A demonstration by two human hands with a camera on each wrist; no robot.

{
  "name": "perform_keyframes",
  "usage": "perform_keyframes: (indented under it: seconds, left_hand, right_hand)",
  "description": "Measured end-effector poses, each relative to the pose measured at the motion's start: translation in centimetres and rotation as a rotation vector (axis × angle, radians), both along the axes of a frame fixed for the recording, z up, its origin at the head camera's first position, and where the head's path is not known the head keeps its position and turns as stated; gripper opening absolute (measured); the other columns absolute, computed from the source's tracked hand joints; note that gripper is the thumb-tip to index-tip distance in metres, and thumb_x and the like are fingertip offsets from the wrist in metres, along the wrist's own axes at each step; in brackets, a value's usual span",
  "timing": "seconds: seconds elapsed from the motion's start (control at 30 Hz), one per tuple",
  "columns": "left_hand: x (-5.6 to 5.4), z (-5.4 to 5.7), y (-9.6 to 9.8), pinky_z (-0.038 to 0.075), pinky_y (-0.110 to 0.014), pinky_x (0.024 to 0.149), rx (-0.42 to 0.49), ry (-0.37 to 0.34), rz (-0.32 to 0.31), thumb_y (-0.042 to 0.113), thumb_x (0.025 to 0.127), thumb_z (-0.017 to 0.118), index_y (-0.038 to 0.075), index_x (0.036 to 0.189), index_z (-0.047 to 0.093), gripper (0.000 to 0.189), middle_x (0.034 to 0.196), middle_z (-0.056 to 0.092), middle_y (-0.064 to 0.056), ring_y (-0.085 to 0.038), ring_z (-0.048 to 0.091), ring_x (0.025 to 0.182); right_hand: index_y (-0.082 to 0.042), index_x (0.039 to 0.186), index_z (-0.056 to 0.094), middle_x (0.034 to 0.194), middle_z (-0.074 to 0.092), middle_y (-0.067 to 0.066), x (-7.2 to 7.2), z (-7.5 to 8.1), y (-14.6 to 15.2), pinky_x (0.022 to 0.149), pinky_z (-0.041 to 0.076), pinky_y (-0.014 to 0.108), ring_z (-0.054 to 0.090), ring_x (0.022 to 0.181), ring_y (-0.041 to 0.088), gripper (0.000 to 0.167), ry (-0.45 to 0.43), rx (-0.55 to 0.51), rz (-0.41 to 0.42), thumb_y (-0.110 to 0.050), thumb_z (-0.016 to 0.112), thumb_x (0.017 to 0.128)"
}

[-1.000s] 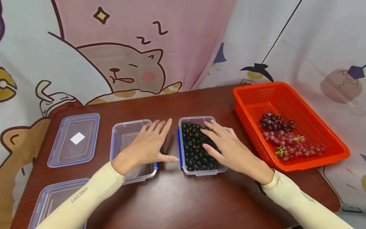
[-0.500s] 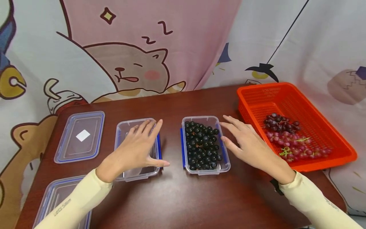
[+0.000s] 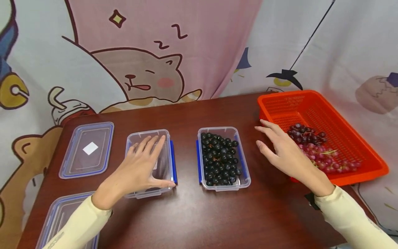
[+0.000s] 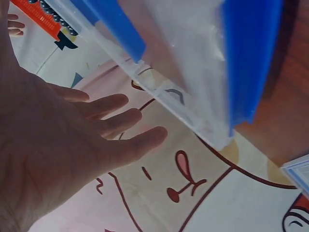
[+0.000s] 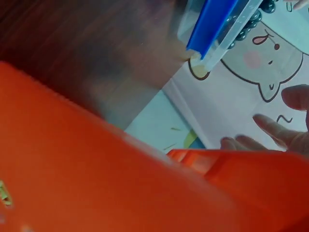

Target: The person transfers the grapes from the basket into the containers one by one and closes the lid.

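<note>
In the head view my left hand hovers over a clear plastic container with blue side clips, its fingers straight and spread. No grapes show in that container, though the hand hides part of it. My right hand hangs over the near left edge of a red plastic basket, fingers relaxed, holding nothing. In the basket lie dark red grapes and pink-red grapes, partly covered by the hand. Between the hands stands a second container filled with black grapes.
Two clear lids with blue seals lie at the left: the upper lid bears a white label, the lower lid is partly behind the left sleeve. A printed curtain hangs behind the brown table.
My right hand has left the black grapes and moved right to the basket. My left hand has drifted left and toward me, over the other container. Both containers stay in place.
</note>
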State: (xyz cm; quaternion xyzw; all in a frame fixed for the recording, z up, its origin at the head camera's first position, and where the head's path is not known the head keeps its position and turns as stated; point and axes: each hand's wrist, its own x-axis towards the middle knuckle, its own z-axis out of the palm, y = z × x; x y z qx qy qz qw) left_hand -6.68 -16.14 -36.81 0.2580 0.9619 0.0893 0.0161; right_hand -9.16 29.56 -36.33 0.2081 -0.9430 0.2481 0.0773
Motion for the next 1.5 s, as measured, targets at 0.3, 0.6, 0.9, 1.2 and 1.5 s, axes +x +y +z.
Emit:
perform_keyframes:
  seconds: [0.3,0.6,0.9,1.2,1.5]
  left_hand:
    - [0.9,-1.4,-1.1,0.032,-0.081,0.111,0.019,0.012,0.022,0.092,0.075,0.074,0.001,0.173,0.017,0.145,0.170,0.034,-0.029,-0.052,0.029,0.157]
    - [1.2,-2.2,-2.1,0.037,-0.080,0.108,0.037,0.078,0.048,0.098,0.071,0.070,0.000,0.173,0.019,0.150,0.166,0.039,-0.031,-0.052,0.034,0.154]
    - [1.9,-3.1,-3.1,0.034,-0.077,0.112,0.109,0.132,0.096,0.093,0.072,0.074,-0.001,0.173,0.017,0.149,0.171,0.031,-0.030,-0.051,0.031,0.155]
    - [3.3,-3.7,-4.7,0.035,-0.081,0.106,0.154,0.162,0.183,0.086,0.069,0.083,-0.001,0.173,0.013,0.153,0.174,0.023,-0.031,-0.052,0.028,0.156]
    - [4.3,-4.4,-5.8,0.033,-0.087,0.102,0.147,0.096,0.241,0.086,0.067,0.085,-0.003,0.173,0.014,0.155,0.174,0.019,-0.033,-0.061,0.028,0.152]
  right_hand:
    - [-0.005,0.161,0.051,0.173,0.033,0.018,-0.7,-0.2,2.0,0.114,0.034,0.077,0.040,0.148,0.051,0.060,0.073,-0.070,-0.061,-0.018,0.070,0.106]
    - [-0.003,0.159,0.052,0.173,0.033,0.020,-1.6,-0.5,3.2,0.117,0.030,0.076,0.036,0.151,0.052,0.057,0.072,-0.056,-0.093,-0.020,0.068,0.107]
    - [-0.003,0.162,0.049,0.171,0.035,0.024,-2.9,-0.7,4.7,0.120,0.027,0.073,0.035,0.151,0.051,0.060,0.074,-0.065,-0.104,-0.018,0.068,0.106]
    - [-0.001,0.161,0.049,0.171,0.034,0.025,-4.1,-0.8,6.2,0.121,0.026,0.072,0.034,0.152,0.051,0.058,0.048,-0.059,-0.116,-0.022,0.065,0.109]
    - [-0.002,0.163,0.045,0.171,0.031,0.028,-4.0,-1.3,8.3,0.120,0.024,0.075,0.031,0.153,0.053,0.063,-0.033,-0.008,-0.175,-0.026,0.066,0.109]
